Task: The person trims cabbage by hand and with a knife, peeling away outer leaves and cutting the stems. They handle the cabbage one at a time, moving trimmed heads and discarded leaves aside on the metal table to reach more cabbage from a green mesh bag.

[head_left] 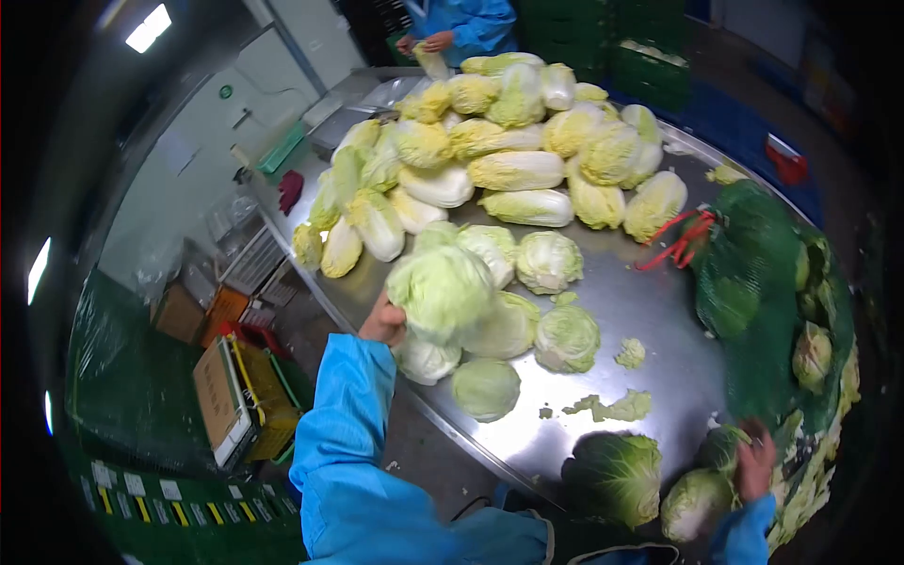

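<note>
A pale green round cabbage (441, 287), slightly blurred, is in my left hand (384, 320), raised over a group of other round cabbages (568, 339) on the metal table (659, 311). At the lower right, my right hand (756, 461) has its fingers against a darker green cabbage (720, 447) and seems to grip it; part of that cabbage is hidden. Just beside it lie a paler cabbage (697, 504) and a large leafy cabbage (617, 478). A green mesh bag (753, 273) with red ties (680, 240) rests farther up on the right.
Napa cabbages (516, 171) are heaped across the table's far side. Loose leaf scraps (617, 407) lie near the middle, with more trimmings (810, 490) at the right edge. A co-worker in blue (480, 28) handles a cabbage opposite. Crates (268, 395) stand on the floor at left.
</note>
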`<state>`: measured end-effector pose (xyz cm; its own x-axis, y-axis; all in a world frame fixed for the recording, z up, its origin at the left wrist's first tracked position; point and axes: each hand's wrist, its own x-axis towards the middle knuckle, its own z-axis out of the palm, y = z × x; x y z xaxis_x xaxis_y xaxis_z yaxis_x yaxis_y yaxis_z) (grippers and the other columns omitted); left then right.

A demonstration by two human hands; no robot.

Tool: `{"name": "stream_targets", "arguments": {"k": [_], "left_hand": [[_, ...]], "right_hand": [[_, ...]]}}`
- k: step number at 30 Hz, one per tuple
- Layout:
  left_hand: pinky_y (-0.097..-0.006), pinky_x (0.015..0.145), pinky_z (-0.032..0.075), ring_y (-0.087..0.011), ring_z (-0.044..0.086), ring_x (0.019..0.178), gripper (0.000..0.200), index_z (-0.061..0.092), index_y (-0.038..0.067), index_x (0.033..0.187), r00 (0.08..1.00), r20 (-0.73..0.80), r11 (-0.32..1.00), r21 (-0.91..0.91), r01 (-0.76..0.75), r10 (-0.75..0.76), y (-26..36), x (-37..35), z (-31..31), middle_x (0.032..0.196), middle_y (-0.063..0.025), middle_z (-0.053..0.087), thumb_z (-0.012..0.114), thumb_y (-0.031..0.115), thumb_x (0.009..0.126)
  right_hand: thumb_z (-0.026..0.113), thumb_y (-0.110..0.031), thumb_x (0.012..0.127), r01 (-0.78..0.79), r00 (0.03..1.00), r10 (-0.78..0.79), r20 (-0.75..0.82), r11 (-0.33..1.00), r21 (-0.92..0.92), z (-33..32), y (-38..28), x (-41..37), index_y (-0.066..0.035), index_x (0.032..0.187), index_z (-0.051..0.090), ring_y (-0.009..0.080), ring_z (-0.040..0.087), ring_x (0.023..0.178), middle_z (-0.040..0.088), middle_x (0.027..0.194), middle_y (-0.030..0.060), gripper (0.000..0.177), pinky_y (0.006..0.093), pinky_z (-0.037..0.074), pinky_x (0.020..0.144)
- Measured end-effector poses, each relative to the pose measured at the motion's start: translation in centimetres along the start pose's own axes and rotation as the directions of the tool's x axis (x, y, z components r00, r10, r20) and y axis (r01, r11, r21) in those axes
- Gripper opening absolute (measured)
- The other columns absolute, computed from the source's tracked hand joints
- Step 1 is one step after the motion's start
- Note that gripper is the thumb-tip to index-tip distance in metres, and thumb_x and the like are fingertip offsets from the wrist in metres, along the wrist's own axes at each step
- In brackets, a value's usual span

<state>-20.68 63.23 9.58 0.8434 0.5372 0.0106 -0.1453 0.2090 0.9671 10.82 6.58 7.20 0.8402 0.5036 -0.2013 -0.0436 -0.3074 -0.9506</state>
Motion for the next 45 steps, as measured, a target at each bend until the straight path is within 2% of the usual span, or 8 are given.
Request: {"name": "stream_targets", "arguments": {"k": [3, 7, 16, 20, 30, 32, 34, 45], "left_hand": [[-0.0450, 0.106, 0.035, -0.0319, 0.041, 0.129, 0.096, 0.030, 0.009, 0.143, 0.967, 0.240, 0.962, -0.236, 0.141, -0.083, -3.2, 0.4, 7.4, 0.142, -0.0135, 0.039, 0.066, 0.055, 0.067], [-0.0477, 0.106, 0.035, -0.0332, 0.039, 0.131, 0.092, 0.028, 0.011, 0.144, 0.880, 0.452, 0.683, -0.597, 0.421, -0.147, -10.6, 0.0, 18.2, 0.144, -0.0138, 0.038, 0.058, 0.061, 0.073], [-0.0621, 0.102, 0.032, -0.0387, 0.036, 0.130, 0.089, 0.030, 0.018, 0.144, 0.803, 0.461, 0.375, -0.717, 0.588, -0.378, -12.6, -3.1, 30.4, 0.145, -0.0117, 0.035, 0.033, 0.079, 0.079], [-0.0661, 0.098, 0.033, -0.0406, 0.035, 0.130, 0.070, 0.031, 0.018, 0.142, 0.894, 0.402, 0.831, -0.413, 0.372, -0.200, -13.0, -4.5, 31.0, 0.144, -0.0123, 0.036, 0.035, 0.064, 0.089], [-0.0655, 0.092, 0.039, -0.0419, 0.041, 0.124, 0.060, 0.038, 0.017, 0.137, 0.705, 0.548, -0.141, -0.823, 0.550, -0.450, -13.4, -5.9, 30.0, 0.140, -0.0150, 0.040, 0.035, 0.055, 0.091], [-0.0655, 0.091, 0.040, -0.0419, 0.041, 0.124, 0.059, 0.039, 0.016, 0.137, 0.712, 0.550, -0.140, -0.823, 0.550, -0.437, -13.7, -6.3, 29.7, 0.139, -0.0151, 0.040, 0.035, 0.054, 0.091], [-0.0654, 0.090, 0.041, -0.0420, 0.042, 0.123, 0.058, 0.039, 0.016, 0.137, 0.855, 0.393, 0.910, -0.094, 0.403, -0.338, -14.6, -7.0, 29.2, 0.139, -0.0153, 0.041, 0.035, 0.053, 0.092], [-0.0636, 0.090, 0.043, -0.0388, 0.045, 0.122, 0.063, 0.037, 0.016, 0.139, 0.896, 0.385, 0.972, 0.012, 0.233, -0.220, -13.2, -7.2, 31.2, 0.139, -0.0139, 0.042, 0.029, 0.058, 0.092]], "right_hand": [[0.057, 0.003, 0.071, 0.024, 0.948, -0.064, 0.312, 0.991, 0.132, 9.7, -8.4, 2.3, -0.004, 0.141, 0.033, 0.0040, 0.046, 0.049, 0.049, 0.134, 0.0099, 0.075, 0.0197, 0.039, 0.045], [0.066, 0.016, 0.069, -0.090, 0.768, -0.078, 0.635, 0.970, 0.227, 14.0, -13.3, 2.8, -0.008, 0.148, 0.019, 0.0141, 0.045, 0.117, 0.026, 0.149, 0.0068, 0.095, 0.0276, 0.045, 0.091], [0.077, -0.008, 0.073, 0.148, 0.942, -0.209, 0.264, 0.961, 0.234, 12.5, -6.7, 0.1, 0.002, 0.135, 0.041, 0.0231, 0.048, 0.122, 0.046, 0.134, 0.0177, 0.073, 0.0321, 0.044, 0.097], [0.073, -0.017, 0.078, 0.463, 0.830, -0.442, 0.341, 0.886, 0.022, 9.7, -7.3, -0.7, -0.002, 0.137, 0.040, 0.0282, 0.051, 0.121, 0.034, 0.145, 0.0187, 0.069, 0.0352, 0.048, 0.093], [0.063, -0.024, 0.084, 0.656, 0.738, -0.360, 0.570, 0.577, -0.486, 8.0, -11.2, -2.0, -0.013, 0.145, 0.025, 0.0329, 0.064, 0.091, 0.028, 0.150, 0.0103, 0.072, 0.0398, 0.055, 0.069], [0.064, -0.024, 0.083, 0.676, 0.732, -0.394, 0.556, 0.527, -0.516, 8.3, -11.4, -2.0, -0.013, 0.142, 0.031, 0.0293, 0.065, 0.089, 0.032, 0.148, 0.0091, 0.069, 0.0380, 0.055, 0.066], [0.064, -0.024, 0.082, 0.682, 0.730, -0.435, 0.527, 0.511, -0.523, 8.7, -11.2, -2.3, -0.012, 0.139, 0.035, 0.0280, 0.066, 0.087, 0.036, 0.145, 0.0083, 0.065, 0.0372, 0.055, 0.065], [0.062, -0.020, 0.085, 0.612, 0.770, -0.614, 0.177, 0.628, -0.481, 10.6, -9.8, -2.6, -0.008, 0.121, 0.054, 0.0259, 0.067, 0.082, 0.065, 0.109, 0.0118, 0.039, 0.0354, 0.055, 0.064]]}}
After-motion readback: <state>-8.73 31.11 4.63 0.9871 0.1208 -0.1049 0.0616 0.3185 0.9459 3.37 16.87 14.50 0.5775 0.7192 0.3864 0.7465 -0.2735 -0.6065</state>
